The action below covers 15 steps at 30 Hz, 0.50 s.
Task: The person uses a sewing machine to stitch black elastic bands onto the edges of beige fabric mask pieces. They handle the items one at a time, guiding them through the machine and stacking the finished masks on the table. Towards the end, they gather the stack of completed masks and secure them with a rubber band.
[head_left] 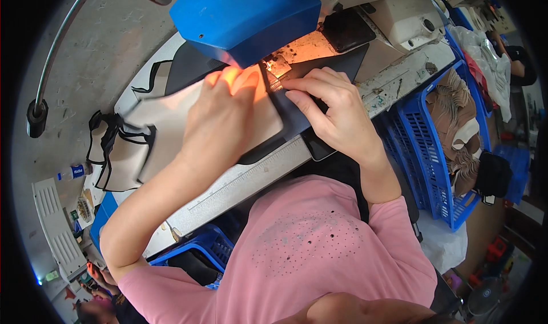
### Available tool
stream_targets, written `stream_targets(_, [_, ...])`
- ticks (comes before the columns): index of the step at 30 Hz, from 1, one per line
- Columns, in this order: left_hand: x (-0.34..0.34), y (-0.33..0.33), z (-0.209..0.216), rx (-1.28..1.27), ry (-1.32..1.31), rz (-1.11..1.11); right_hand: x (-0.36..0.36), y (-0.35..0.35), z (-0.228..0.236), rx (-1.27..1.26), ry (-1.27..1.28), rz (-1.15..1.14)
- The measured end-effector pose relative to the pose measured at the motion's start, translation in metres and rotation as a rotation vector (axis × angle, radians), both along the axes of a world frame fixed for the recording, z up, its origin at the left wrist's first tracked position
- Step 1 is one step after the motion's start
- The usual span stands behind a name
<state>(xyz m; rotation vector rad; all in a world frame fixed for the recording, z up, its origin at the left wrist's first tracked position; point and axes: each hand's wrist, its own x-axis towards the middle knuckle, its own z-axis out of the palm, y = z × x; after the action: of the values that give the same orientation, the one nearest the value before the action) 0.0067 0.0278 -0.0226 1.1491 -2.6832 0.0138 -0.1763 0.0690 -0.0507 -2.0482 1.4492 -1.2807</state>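
Observation:
My left hand [225,116] lies flat on a beige fabric piece [165,110] with black trim, pressing it down on the sewing table [240,181]. Its fingertips glow orange under the lamp of the blue sewing machine head [245,16]. My right hand [331,110] pinches the edge of a dark fabric piece [294,118] just beside the presser foot [278,70]. Both hands hold the layered pieces at the needle.
More beige pieces with black straps [111,147] trail off the table's left end. A blue plastic crate [442,147] at the right holds brown and beige pieces. Another blue crate [197,250] sits under the table. A bent lamp arm [54,56] stands at left.

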Motion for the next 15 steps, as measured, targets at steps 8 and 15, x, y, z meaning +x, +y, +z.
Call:
stream_targets(8, [0.0,0.008,0.006,0.175,0.105,-0.053,0.004,-0.005,-0.008,-0.017,-0.046,0.023])
stream_targets(15, [0.006,-0.016,0.023,0.359,0.012,-0.054,0.009,-0.017,-0.011,-0.065,-0.042,-0.007])
